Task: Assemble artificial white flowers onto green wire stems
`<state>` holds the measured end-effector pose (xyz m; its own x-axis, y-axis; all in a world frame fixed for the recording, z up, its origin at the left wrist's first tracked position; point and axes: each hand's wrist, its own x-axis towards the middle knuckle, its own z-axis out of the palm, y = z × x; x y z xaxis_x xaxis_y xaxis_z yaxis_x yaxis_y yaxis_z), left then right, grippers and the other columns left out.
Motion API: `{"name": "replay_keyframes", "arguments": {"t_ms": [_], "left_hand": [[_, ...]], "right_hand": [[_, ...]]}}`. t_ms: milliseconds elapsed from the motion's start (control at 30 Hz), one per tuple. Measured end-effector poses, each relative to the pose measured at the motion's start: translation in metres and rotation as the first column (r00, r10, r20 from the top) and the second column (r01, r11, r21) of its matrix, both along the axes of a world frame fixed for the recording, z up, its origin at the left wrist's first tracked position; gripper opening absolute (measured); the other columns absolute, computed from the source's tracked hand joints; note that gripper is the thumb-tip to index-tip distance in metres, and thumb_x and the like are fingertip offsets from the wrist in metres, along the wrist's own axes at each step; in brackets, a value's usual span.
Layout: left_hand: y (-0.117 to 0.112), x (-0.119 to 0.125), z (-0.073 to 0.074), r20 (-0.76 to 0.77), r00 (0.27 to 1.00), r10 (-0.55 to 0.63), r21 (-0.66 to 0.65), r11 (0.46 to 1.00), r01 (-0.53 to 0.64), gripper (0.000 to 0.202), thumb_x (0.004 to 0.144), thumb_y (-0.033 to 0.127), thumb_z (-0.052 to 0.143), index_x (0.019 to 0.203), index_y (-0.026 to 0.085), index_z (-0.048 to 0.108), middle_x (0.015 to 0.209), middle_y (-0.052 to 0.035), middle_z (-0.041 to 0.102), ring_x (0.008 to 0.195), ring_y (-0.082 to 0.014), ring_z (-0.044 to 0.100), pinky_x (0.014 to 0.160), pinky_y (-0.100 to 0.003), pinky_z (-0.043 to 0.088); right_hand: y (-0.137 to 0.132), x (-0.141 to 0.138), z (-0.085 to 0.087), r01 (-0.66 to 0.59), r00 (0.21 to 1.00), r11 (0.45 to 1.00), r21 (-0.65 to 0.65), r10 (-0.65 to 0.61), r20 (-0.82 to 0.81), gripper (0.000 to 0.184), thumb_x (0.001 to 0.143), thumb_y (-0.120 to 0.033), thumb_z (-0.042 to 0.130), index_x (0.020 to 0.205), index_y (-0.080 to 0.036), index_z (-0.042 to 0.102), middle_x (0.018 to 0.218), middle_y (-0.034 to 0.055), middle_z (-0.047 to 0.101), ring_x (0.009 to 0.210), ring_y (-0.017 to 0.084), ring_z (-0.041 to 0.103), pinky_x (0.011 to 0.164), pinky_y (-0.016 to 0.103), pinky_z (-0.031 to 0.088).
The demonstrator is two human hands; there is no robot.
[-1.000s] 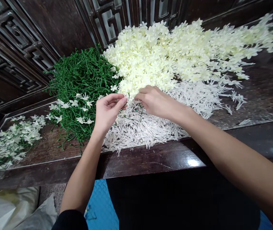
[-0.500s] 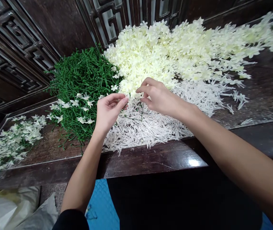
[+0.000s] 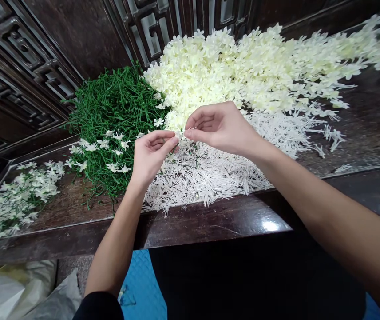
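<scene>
My left hand is closed in a pinch on a thin green plastic stem, whose branches hang below the fingers over the white pile. Facing it, my right hand pinches a tiny white stamen piece, partly hidden by the fingertips. The fingertips of both hands almost meet, and whether the white piece touches the stem is too small to tell. Under and beside the hands lies a heap of white stamen pieces. Behind them spreads a large pile of cream artificial flower petals.
A mound of green stems lies to the left, with several white flowers on it. Farther left is a bunch of flowered stems. Carved dark wood stands behind the bench. Pale bags sit at lower left.
My right hand has moved slightly left and turned, closing its fingertips by the left hand with a tiny white piece showing between them. My left hand stays where it was.
</scene>
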<state>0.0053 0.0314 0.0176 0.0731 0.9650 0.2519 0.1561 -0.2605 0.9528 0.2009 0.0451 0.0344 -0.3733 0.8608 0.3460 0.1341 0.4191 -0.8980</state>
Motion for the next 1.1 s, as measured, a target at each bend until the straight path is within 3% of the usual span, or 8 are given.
{"name": "replay_keyframes", "arguments": {"t_ms": [133,333,533,767,967,1100], "left_hand": [[0.000,0.001,0.001,0.019,0.999,-0.028,-0.013,1.000,0.028,0.021,0.070,0.031,0.084,0.082,0.017,0.074,0.075,-0.0027,0.074,0.062,-0.0115,0.069,0.064,-0.025,0.060],[0.000,-0.001,0.001,0.067,0.997,-0.025,-0.009,1.000,0.026,0.021,0.069,0.030,0.086,0.082,0.017,0.075,0.071,-0.0013,0.073,0.062,-0.0106,0.069,0.063,-0.022,0.060],[0.000,0.000,0.000,0.030,0.997,-0.072,0.019,0.997,0.072,0.021,0.071,0.031,0.085,0.083,0.017,0.076,0.074,-0.0027,0.075,0.061,-0.0105,0.069,0.062,-0.022,0.060],[0.001,0.001,-0.002,-0.003,0.997,-0.074,0.025,0.997,0.074,0.020,0.071,0.032,0.085,0.083,0.018,0.077,0.074,-0.0029,0.076,0.061,-0.0109,0.068,0.063,-0.024,0.060],[0.002,-0.002,-0.003,-0.010,0.999,-0.051,0.055,0.997,0.051,0.018,0.071,0.031,0.085,0.082,0.018,0.078,0.076,-0.0027,0.076,0.061,-0.0095,0.067,0.062,-0.022,0.058],[0.003,-0.004,-0.004,0.067,0.994,-0.084,0.023,0.996,0.083,0.018,0.071,0.029,0.085,0.084,0.019,0.079,0.075,-0.0020,0.076,0.062,-0.0097,0.069,0.064,-0.022,0.059]], "right_hand": [[0.000,-0.001,-0.001,-0.056,0.998,0.997,-0.044,0.056,-0.008,0.008,0.078,-0.019,0.074,0.085,-0.015,0.072,0.086,0.0055,0.074,0.077,0.017,0.068,0.079,0.037,0.060],[0.001,0.003,0.002,0.005,1.000,1.000,-0.015,-0.005,0.004,0.007,0.077,-0.016,0.075,0.083,-0.013,0.074,0.083,0.0058,0.074,0.075,0.016,0.068,0.077,0.035,0.060],[0.002,0.001,-0.003,-0.064,0.998,0.998,-0.027,0.064,0.000,0.004,0.076,-0.015,0.076,0.080,-0.016,0.077,0.081,0.0049,0.076,0.074,0.018,0.070,0.077,0.037,0.061],[0.002,-0.002,-0.005,0.004,0.999,1.000,0.005,-0.004,0.032,0.002,0.077,-0.018,0.077,0.077,-0.018,0.079,0.078,0.0053,0.075,0.072,0.018,0.069,0.072,0.038,0.060],[0.003,-0.003,-0.009,-0.046,0.995,0.999,-0.018,0.044,-0.090,0.012,0.073,-0.027,0.083,0.079,-0.017,0.079,0.078,0.0046,0.076,0.072,0.018,0.071,0.073,0.036,0.061],[0.001,-0.004,-0.006,-0.014,0.994,0.999,-0.034,0.011,-0.108,0.013,0.073,-0.031,0.084,0.076,-0.020,0.078,0.079,0.0023,0.076,0.074,0.017,0.071,0.076,0.036,0.061]]}}
